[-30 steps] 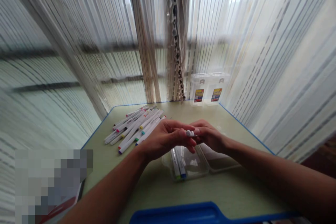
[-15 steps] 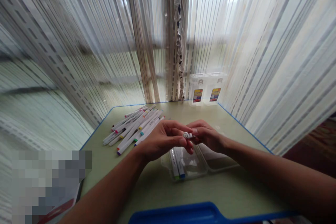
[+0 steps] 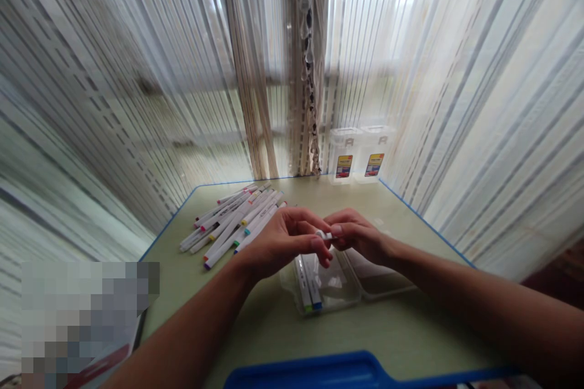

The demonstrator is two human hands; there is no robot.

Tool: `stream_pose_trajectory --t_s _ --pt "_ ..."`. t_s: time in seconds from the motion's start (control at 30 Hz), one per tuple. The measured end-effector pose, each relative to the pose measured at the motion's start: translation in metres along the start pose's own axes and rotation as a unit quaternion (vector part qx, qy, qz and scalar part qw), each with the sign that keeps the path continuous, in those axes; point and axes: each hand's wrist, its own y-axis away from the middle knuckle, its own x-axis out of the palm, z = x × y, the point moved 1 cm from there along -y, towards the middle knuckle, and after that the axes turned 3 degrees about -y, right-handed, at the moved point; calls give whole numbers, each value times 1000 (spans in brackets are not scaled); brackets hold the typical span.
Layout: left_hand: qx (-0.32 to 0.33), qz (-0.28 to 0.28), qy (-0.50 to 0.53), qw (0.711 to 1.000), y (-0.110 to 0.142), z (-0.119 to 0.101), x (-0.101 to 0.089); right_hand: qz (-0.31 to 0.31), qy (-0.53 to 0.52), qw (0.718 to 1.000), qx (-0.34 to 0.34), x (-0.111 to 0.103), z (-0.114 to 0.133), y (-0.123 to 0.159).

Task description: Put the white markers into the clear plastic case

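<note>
A short white object, seen almost from its end and probably a marker (image 3: 325, 236), was held in front of the body, above the open clear case (image 3: 356, 300). By the right hand (image 3: 367, 237) it was pinched, with the thumb pressed on its side. The fingers of the left hand (image 3: 274, 242) were curved around its near end; whether it was also gripped by them could not be told.

The step in hand was judged to be the adjusting of this one piece between the fingertips. In the left half of the case two markers (image 3: 309, 285) were laid side by side, with green and blue ends towards the body. A loose pile of markers (image 3: 237, 225) was spread on the desk (image 3: 260, 334), to the left of the case.

For the next move, a steady pinch by the right hand would be called for, it was judged, and a clear parting of the left fingers, so that the piece would not be twisted or dropped.
</note>
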Motion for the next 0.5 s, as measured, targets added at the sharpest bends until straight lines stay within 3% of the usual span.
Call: stream_pose_trajectory --t_s 0.5 --pt "-13 22 55 998 -1 1 -1 -2 -4 1000 -1 0 0 0"
